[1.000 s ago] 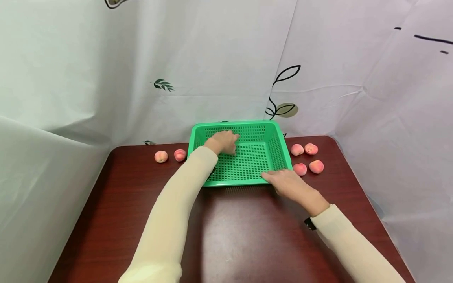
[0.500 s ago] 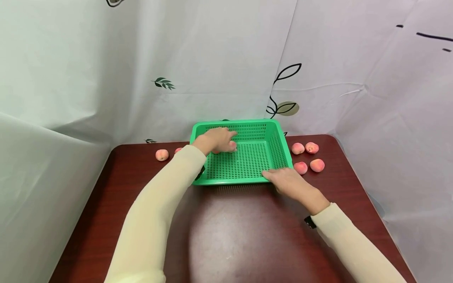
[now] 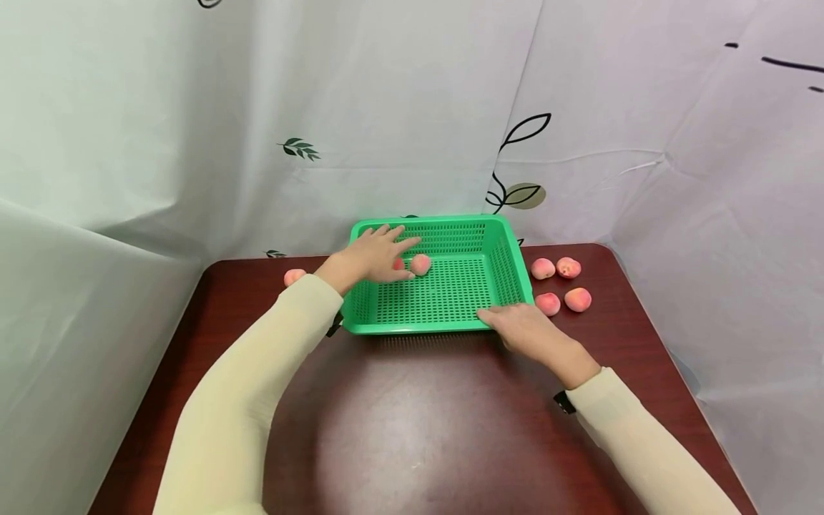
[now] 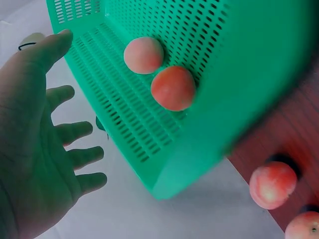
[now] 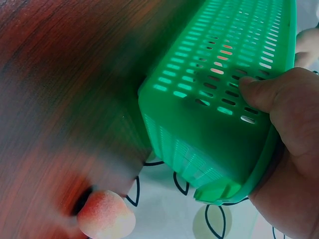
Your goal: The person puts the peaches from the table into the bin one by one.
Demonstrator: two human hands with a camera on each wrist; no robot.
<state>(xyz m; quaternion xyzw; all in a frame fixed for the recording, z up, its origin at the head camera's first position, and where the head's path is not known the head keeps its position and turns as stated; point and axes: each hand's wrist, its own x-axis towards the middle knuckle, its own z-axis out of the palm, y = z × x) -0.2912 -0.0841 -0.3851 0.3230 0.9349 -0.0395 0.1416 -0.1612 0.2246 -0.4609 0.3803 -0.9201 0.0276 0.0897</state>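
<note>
So we've got a reddish-brown wood table (image 3: 412,429) with a white leaf-print sheet (image 3: 399,93) behind it. Our green plastic basket (image 3: 425,328) sits mid-frame, with two peaches (image 3: 420,265) inside toward its upper left. We've got the left hand (image 3: 373,256) over the basket's left side, fingers spread, while the right hand (image 3: 524,330) grips the rim at lower right. Four loose peaches (image 3: 547,305) sit just right of the basket; the left wrist view shows us two outside peaches (image 4: 272,185) at lower right.
</note>
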